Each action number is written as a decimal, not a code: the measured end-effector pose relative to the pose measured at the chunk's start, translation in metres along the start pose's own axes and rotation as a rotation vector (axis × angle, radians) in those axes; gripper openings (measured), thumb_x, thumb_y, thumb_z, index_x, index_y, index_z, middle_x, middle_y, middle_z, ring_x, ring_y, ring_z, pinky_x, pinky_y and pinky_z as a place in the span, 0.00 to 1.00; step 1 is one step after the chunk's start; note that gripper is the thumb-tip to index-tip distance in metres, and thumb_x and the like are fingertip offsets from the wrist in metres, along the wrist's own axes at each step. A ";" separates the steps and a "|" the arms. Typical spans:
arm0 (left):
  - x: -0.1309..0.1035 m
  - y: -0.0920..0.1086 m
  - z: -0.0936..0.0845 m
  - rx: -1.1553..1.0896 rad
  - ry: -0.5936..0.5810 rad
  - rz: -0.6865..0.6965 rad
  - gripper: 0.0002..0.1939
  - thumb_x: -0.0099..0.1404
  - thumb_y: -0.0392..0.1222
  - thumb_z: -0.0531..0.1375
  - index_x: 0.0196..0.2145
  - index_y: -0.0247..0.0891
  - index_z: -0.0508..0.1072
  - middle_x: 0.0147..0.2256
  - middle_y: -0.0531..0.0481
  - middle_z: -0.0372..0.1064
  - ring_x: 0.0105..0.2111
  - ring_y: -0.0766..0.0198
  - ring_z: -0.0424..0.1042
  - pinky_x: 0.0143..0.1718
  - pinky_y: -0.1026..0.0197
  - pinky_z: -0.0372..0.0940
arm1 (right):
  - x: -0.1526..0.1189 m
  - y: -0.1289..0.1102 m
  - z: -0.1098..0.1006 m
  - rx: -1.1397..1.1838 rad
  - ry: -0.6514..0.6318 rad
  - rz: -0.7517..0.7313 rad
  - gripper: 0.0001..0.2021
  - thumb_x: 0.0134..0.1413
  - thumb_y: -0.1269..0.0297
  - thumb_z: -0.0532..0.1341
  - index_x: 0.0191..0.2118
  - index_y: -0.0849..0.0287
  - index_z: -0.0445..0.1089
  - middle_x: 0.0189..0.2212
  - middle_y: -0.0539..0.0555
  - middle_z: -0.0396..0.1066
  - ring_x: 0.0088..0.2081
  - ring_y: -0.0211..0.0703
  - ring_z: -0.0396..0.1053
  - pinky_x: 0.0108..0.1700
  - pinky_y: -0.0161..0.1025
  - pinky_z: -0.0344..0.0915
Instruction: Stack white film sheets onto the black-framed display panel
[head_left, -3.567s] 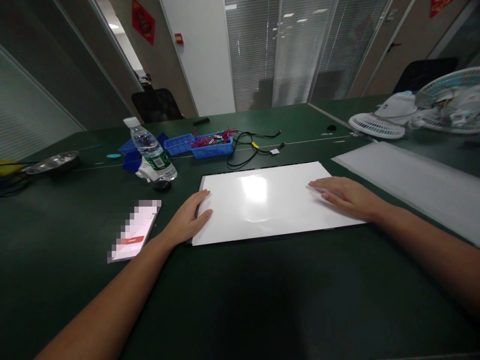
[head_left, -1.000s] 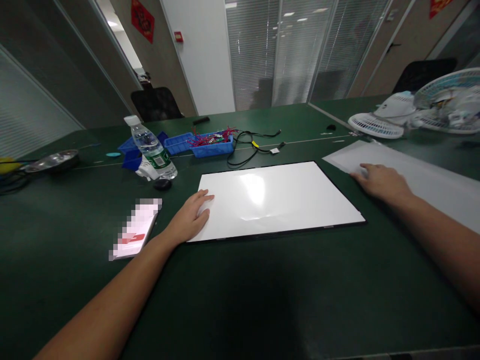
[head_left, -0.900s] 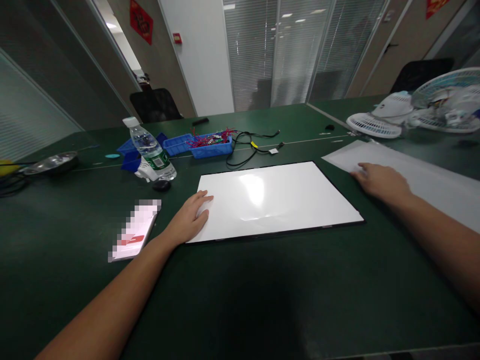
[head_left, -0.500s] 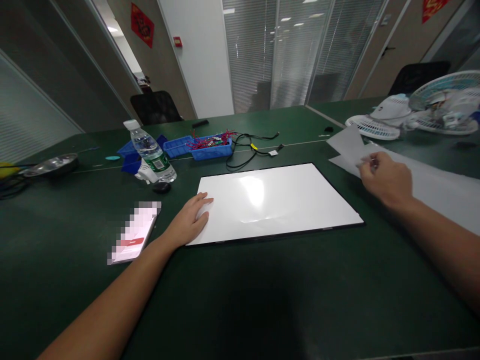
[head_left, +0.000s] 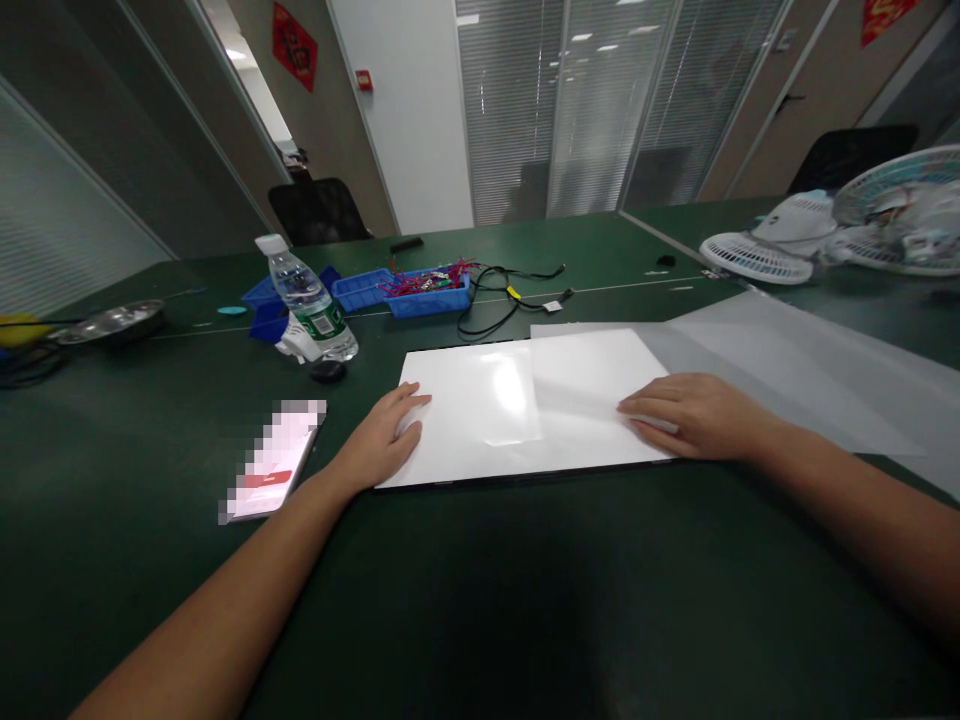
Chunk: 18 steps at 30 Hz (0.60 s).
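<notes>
A thin white panel [head_left: 465, 400] with a dark rim lies flat on the green table. My left hand [head_left: 381, 437] rests on its left edge, fingers spread and thumb apart. A translucent whitish sheet [head_left: 577, 375] now covers the right part of the panel and runs off to the right across the table. Over the panel's right side, my right hand [head_left: 694, 415] lies on this sheet with fingers stretched out to the left and the thumb below them. Part of the panel's right edge is hidden by the hand and sheet.
Left of the panel lie a phone [head_left: 274, 465] and a dark mouse [head_left: 328, 371]. Behind them stands a water bottle [head_left: 319, 310]. Blue trays [head_left: 427, 300] with red wires and a black cable [head_left: 487, 325] lie farther back. White fan parts [head_left: 757, 258] sit at back right.
My right hand has come left and down from the far right, bringing the translucent sheet over the panel's right part. Its fingers have straightened. My left hand has stayed on the panel's left edge.
</notes>
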<state>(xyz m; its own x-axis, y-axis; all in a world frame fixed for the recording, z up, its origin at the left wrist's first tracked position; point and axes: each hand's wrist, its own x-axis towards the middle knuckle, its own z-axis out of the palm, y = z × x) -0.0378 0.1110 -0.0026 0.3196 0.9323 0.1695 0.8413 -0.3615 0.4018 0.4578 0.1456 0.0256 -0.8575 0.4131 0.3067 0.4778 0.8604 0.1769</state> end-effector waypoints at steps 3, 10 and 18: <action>0.000 0.000 0.000 -0.002 -0.003 0.000 0.28 0.72 0.50 0.51 0.64 0.35 0.70 0.70 0.35 0.58 0.71 0.45 0.57 0.72 0.38 0.53 | 0.005 -0.009 -0.005 0.056 0.013 -0.058 0.14 0.69 0.63 0.58 0.51 0.57 0.78 0.45 0.56 0.80 0.43 0.45 0.77 0.46 0.43 0.73; 0.000 -0.003 0.001 -0.012 0.003 0.003 0.27 0.72 0.50 0.53 0.64 0.38 0.70 0.70 0.36 0.59 0.71 0.45 0.57 0.71 0.37 0.53 | 0.008 -0.018 -0.004 0.231 0.033 -0.076 0.17 0.65 0.61 0.62 0.57 0.54 0.77 0.48 0.56 0.79 0.47 0.48 0.77 0.49 0.45 0.74; 0.000 -0.001 0.000 -0.006 0.007 0.004 0.27 0.72 0.51 0.52 0.64 0.37 0.70 0.70 0.36 0.59 0.71 0.44 0.58 0.71 0.38 0.54 | 0.001 -0.005 0.000 0.339 0.083 -0.016 0.21 0.65 0.55 0.62 0.60 0.53 0.74 0.52 0.57 0.77 0.51 0.50 0.75 0.55 0.49 0.71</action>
<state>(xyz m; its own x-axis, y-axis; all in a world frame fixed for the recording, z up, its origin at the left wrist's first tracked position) -0.0384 0.1116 -0.0033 0.3199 0.9308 0.1770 0.8374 -0.3652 0.4067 0.4544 0.1412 0.0254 -0.8393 0.3846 0.3842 0.3617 0.9227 -0.1335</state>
